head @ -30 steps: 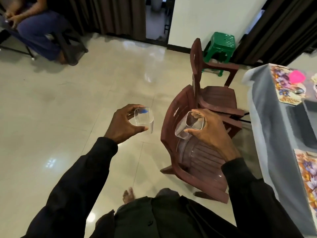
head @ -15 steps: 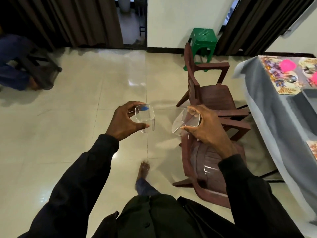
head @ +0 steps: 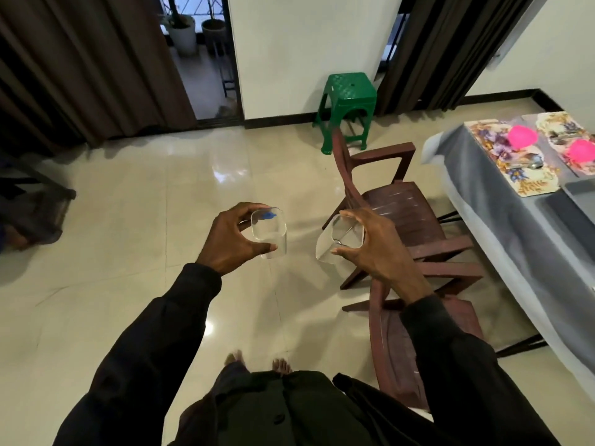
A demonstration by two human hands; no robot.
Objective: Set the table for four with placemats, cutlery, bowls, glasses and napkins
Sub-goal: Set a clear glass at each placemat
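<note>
We hold one clear glass in each grip, out over the tiled floor (head: pixel 145 220) and well apart from the bench (head: pixel 502 226).

1. The left grip (head: pixel 230 239) pinches the left glass (head: pixel 269 231) near its rim between thumb and curled fingers. This glass is upright.
2. The right grip (head: pixel 376 249) is curled round the right glass (head: pixel 341 238), which is tilted.

Clearances: open floor lies ahead and to our left, up to the brown curtain (head: pixel 80 66) and the doorway (head: pixel 199 59). On our right, the far armchair (head: pixel 402 204) and near armchair (head: pixel 392 349) stand between us and the bench's draped grey edge. A green stool (head: pixel 349 98) stands by the wall.

At the bench's far end, the near placemat (head: pixel 521 185) and far placemat (head: pixel 560 130) each carry a bowl: first pink bowl (head: pixel 522 136), second pink bowl (head: pixel 581 150).

Markings: a blue mark (head: pixel 268 215) sits at the left glass's rim, too small to read.
</note>
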